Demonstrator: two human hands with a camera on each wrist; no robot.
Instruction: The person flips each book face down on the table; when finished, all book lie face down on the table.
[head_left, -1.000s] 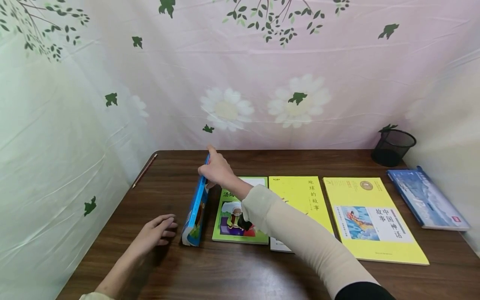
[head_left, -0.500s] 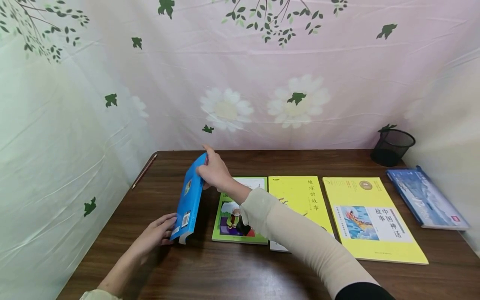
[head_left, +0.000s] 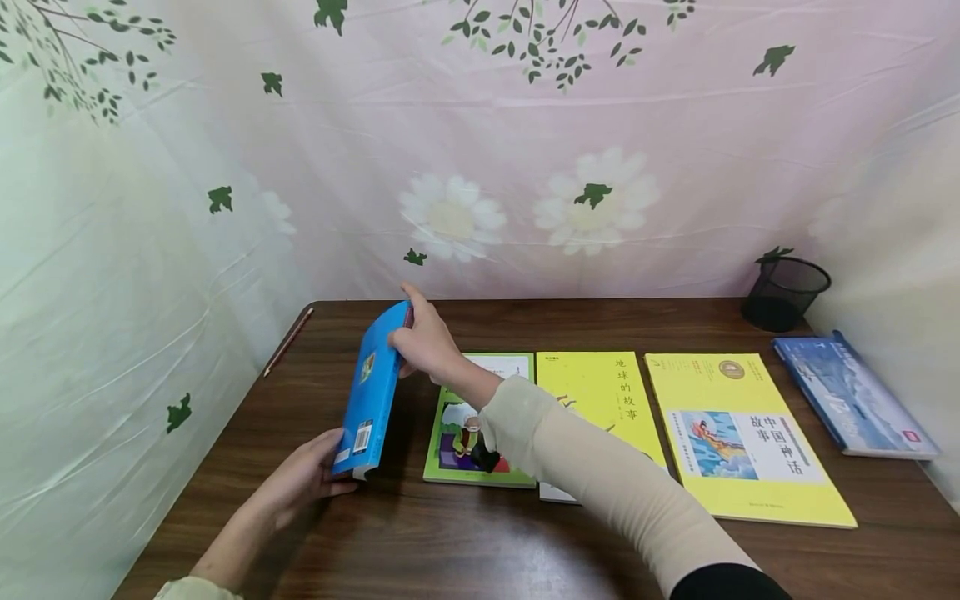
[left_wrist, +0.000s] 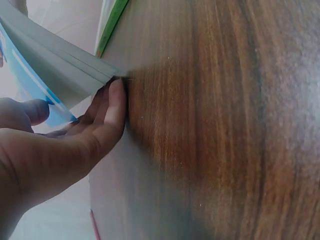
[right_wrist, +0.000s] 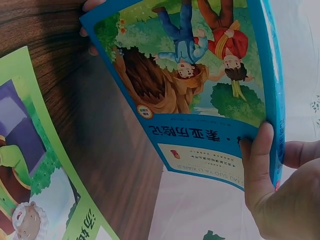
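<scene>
A blue paperback book [head_left: 372, 387] is held tilted above the table, its back cover with a barcode turned left in the head view. My right hand [head_left: 429, 337] grips its spine near the far end, thumb on one side and fingers on the other. In the right wrist view the front cover [right_wrist: 200, 65] shows two cartoon children. My left hand [head_left: 303, 475] holds the near lower corner. The left wrist view shows its thumb [left_wrist: 37, 111] against the blue cover and its fingers under the page edges. Right of it lies a green book [head_left: 480, 475], partly hidden by my right arm.
A yellow book [head_left: 592, 371] lies beside the green one, partly under my forearm. Further right are another yellow book [head_left: 780, 504] and a blue-and-white book [head_left: 855, 400]. A black mesh pen holder [head_left: 783, 296] stands at the back right. A pencil [head_left: 288, 342] lies along the table's left edge.
The blue book has tipped over leftward from nearly upright, so its back cover now shows. My left hand has come from beside the book to take its near corner.
</scene>
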